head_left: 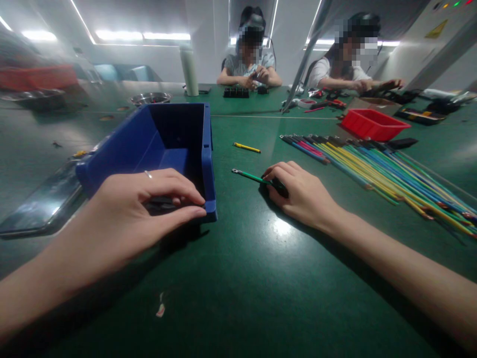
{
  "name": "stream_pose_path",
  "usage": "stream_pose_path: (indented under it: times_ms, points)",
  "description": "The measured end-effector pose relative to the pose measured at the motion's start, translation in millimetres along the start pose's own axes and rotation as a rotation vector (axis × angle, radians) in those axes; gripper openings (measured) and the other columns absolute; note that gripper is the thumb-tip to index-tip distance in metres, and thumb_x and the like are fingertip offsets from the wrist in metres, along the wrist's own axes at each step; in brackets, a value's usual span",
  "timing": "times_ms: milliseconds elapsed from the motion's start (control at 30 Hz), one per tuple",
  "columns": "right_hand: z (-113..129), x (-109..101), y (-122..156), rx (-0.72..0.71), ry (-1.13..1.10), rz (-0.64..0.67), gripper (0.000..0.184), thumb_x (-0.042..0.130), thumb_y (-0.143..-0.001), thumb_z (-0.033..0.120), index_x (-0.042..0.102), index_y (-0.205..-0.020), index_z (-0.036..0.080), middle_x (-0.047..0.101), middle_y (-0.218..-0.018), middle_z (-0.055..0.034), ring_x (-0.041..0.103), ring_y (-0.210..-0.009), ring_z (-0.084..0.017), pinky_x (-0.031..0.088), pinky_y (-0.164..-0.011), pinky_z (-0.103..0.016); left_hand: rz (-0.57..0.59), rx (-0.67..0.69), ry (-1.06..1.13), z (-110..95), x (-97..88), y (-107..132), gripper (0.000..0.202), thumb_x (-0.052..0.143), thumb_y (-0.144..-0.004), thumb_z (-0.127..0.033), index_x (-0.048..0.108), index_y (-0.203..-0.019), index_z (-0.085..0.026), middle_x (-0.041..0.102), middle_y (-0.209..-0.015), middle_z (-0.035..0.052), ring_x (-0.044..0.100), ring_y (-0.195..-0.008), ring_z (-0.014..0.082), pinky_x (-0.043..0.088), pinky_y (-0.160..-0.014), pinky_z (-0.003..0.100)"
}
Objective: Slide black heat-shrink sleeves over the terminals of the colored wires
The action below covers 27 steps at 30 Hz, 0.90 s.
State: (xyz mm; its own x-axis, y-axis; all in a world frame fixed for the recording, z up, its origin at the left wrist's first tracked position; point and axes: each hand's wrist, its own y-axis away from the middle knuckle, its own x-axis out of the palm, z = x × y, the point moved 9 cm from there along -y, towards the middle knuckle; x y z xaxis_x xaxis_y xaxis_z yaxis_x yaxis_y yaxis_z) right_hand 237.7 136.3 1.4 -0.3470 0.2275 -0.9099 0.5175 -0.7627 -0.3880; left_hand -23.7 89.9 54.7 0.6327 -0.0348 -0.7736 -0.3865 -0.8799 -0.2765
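My left hand (149,199), a ring on one finger, is closed at the near corner of a blue plastic bin (209,164), thumb and fingertips pinching its front edge. The bin's open side faces me; its floor is partly hidden by the hand. My right hand (298,194) rests low over the green table with fingers curled round a short green cable (249,176). That cable has a metal lug at its left end, and a black piece shows at the fingers. A short yellow cable (247,147) lies just beyond, touched by neither hand.
Right of my right hand lies a spread of cut cables (357,164) in several colours. Behind it stands a red bin (374,124). A phone (40,204) lies left of the blue bin. Farther back are a metal bowl (151,98), a pale bottle (189,69) and two people working.
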Motion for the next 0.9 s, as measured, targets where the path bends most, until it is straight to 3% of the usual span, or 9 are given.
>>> stream_pose_path:
  times_ms: [133, 333, 500, 767, 900]
  points:
    - [0, -1, 0, -0.001, -0.012, -0.013, 0.017, 0.060, -0.109, 0.038, 0.064, -0.100, 0.024, 0.078, -0.116, -0.0129, 0.067, -0.102, -0.031, 0.057, -0.080, -0.045, 0.013, 0.027, 0.029, -2, 2.5, 0, 0.023, 0.081, -0.097, -0.061, 0.085, -0.094, -0.039, 0.083, -0.107, -0.0071, 0.076, -0.091, 0.0177, 0.062, -0.079, 0.025]
    - [5, -1, 1, -0.046, -0.029, -0.034, 0.019, 0.053, -0.112, 0.031, 0.070, -0.113, 0.022, 0.079, -0.120, -0.0135, 0.068, -0.104, -0.031, 0.059, -0.085, -0.046, 0.014, 0.037, 0.036, -3, 3.5, -1, 0.025, 0.080, -0.098, -0.062, 0.084, -0.094, -0.038, 0.083, -0.106, -0.0059, 0.076, -0.095, 0.0185, 0.063, -0.082, 0.026]
    - [8, -2, 2, -0.092, -0.072, -0.046, 0.023, 0.050, -0.111, 0.023, 0.073, -0.108, 0.021, 0.080, -0.120, -0.0146, 0.072, -0.104, -0.030, 0.061, -0.087, -0.045, 0.022, 0.036, 0.017, 0, 3.9, -1, 0.024, 0.079, -0.097, -0.062, 0.085, -0.094, -0.039, 0.084, -0.106, -0.0064, 0.078, -0.094, 0.0182, 0.064, -0.080, 0.025]
    - [14, -1, 3, -0.194, -0.151, -0.067, 0.019, 0.058, -0.113, 0.028, 0.073, -0.109, 0.018, 0.080, -0.118, -0.0155, 0.075, -0.105, -0.027, 0.063, -0.090, -0.042, -0.024, 0.000, -0.019, 0, -2.0, -3, 0.027, 0.083, -0.091, -0.065, 0.084, -0.099, -0.040, 0.084, -0.094, -0.0088, 0.078, -0.079, 0.0167, 0.060, -0.068, 0.023]
    - [17, -2, 4, -0.224, -0.148, -0.076, 0.017, 0.061, -0.112, 0.030, 0.071, -0.108, 0.017, 0.080, -0.115, -0.0155, 0.073, -0.101, -0.027, 0.063, -0.087, -0.040, -0.018, 0.003, 0.003, -1, -1.1, -5, 0.024, 0.085, -0.090, -0.063, 0.084, -0.100, -0.041, 0.084, -0.095, -0.0096, 0.079, -0.081, 0.0163, 0.061, -0.070, 0.022]
